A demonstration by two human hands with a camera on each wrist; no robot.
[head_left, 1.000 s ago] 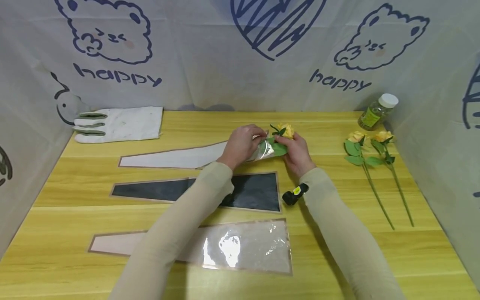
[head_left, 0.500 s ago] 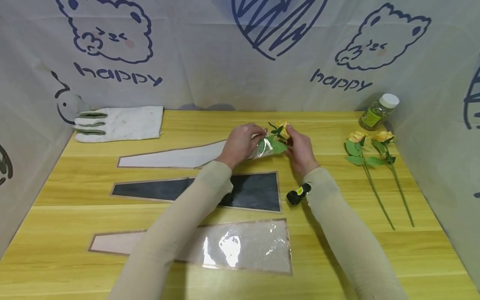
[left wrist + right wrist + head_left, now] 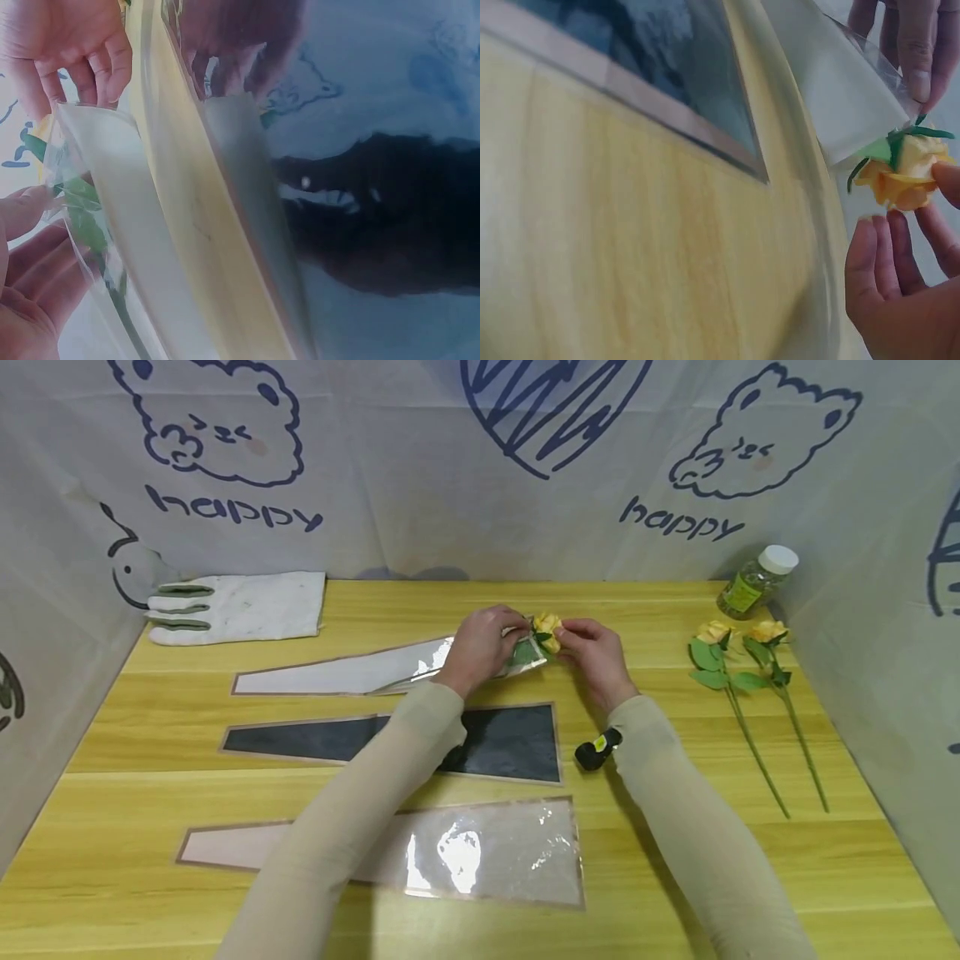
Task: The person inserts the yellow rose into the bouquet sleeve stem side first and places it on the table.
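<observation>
My left hand [image 3: 483,647] pinches the mouth edge of a white-backed clear flower sleeve [image 3: 337,675]. A yellow artificial rose [image 3: 549,628] lies with its stem and green leaves inside that sleeve. Through the clear film, the left wrist view shows the leaves [image 3: 88,225]. Only the bloom [image 3: 907,176] sticks out at the mouth. Thumb and fingertips of my right hand [image 3: 596,656] hold this bloom from the right. The left fingers hide part of the sleeve's opening in the head view.
A black sleeve [image 3: 510,743] and a pinkish clear sleeve [image 3: 517,852] lie nearer me. Two yellow roses [image 3: 742,693] rest at the right, below a white-capped jar [image 3: 756,583]. A white glove [image 3: 255,607] lies at the back left. Drawn-on cloth [image 3: 420,485] walls the table.
The rose has slid left, deeper into the sleeve, and its leaves are now under the film. My right hand has shifted from the stem near the leaves to the bloom.
</observation>
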